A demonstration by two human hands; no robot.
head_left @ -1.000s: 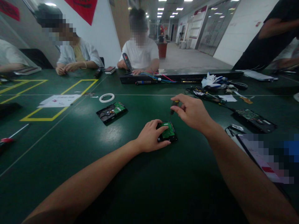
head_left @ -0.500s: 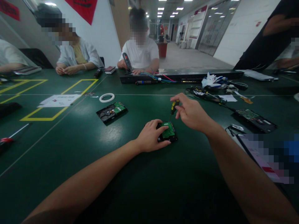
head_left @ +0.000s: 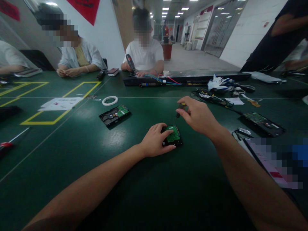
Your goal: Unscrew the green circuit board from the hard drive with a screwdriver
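A hard drive (head_left: 173,136) lies in front of me with its green circuit board facing up. My left hand (head_left: 157,140) grips it from the left, one finger across the board and the thumb along the near edge. Above its far edge, my right hand (head_left: 196,115) has its fingers closed round the handle of a screwdriver (head_left: 177,114). The shaft points down at the far edge of the board; whether the tip sits in a screw is too small to tell. A second hard drive (head_left: 115,116) rests to the left, apart from both hands.
A roll of white tape (head_left: 110,101) and a paper sheet (head_left: 60,104) lie farther left. Another screwdriver (head_left: 14,143) is at the left edge. At right are a third drive (head_left: 262,124), cables (head_left: 211,98) and gloves (head_left: 219,83). Across the table a person (head_left: 144,54) holds a power screwdriver (head_left: 130,63).
My right fingers have shifted round the screwdriver handle and now cover more of it. The left hand and the hard drive have stayed in place.
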